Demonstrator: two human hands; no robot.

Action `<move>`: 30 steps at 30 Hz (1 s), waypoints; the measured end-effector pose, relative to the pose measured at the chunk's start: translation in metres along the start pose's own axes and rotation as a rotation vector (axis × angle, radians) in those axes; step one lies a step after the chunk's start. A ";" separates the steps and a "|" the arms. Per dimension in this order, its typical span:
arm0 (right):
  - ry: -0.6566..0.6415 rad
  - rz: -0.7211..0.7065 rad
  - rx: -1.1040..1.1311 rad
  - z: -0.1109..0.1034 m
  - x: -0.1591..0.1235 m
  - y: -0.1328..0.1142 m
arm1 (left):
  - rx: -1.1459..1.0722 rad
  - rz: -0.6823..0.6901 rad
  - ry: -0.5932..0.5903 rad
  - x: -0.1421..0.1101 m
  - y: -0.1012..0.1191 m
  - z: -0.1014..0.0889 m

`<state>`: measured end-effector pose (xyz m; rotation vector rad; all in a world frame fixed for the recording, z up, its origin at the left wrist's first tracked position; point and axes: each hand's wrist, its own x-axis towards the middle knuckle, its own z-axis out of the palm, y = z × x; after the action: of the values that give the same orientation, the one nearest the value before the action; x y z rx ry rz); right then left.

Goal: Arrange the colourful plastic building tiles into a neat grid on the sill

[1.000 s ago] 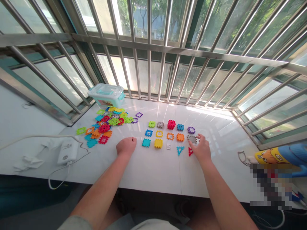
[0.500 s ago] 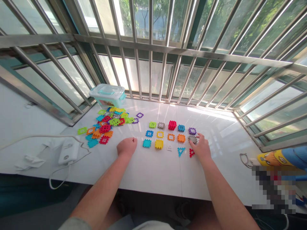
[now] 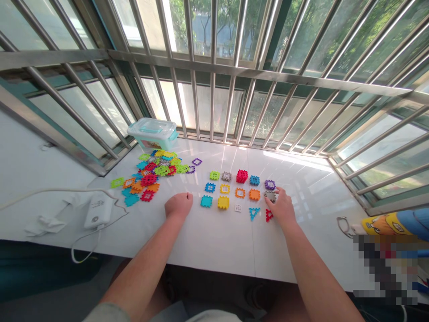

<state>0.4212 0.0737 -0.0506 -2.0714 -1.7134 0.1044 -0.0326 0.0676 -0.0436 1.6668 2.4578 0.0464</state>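
My left hand (image 3: 178, 205) rests as a closed fist on the white sill, just left of a teal square tile (image 3: 206, 201). My right hand (image 3: 281, 207) lies on the sill with its fingers on a grey-and-white tile (image 3: 269, 195); a red piece (image 3: 268, 216) peeks out beside its palm. Between the hands, small coloured tiles lie in rows: a yellow block (image 3: 223, 202), a red block (image 3: 241, 175), an orange tile (image 3: 254, 194), a purple tile (image 3: 269, 184) and a blue triangle (image 3: 254, 212).
A heap of loose coloured tiles (image 3: 150, 175) lies at the left, in front of a teal lidded box (image 3: 153, 133). A white charger with cable (image 3: 96, 211) sits at the near left. Window bars (image 3: 214, 71) fence the sill. A yellow-and-blue object (image 3: 392, 223) lies at right.
Both hands have stayed where they were; the view has only shifted slightly.
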 end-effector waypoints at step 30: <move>0.014 -0.117 0.035 0.003 0.003 0.004 | -0.012 0.001 0.015 0.000 -0.001 0.003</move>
<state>0.4248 0.0766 -0.0541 -1.9378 -1.8072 0.0827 -0.0332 0.0672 -0.0469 1.6684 2.4627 0.0739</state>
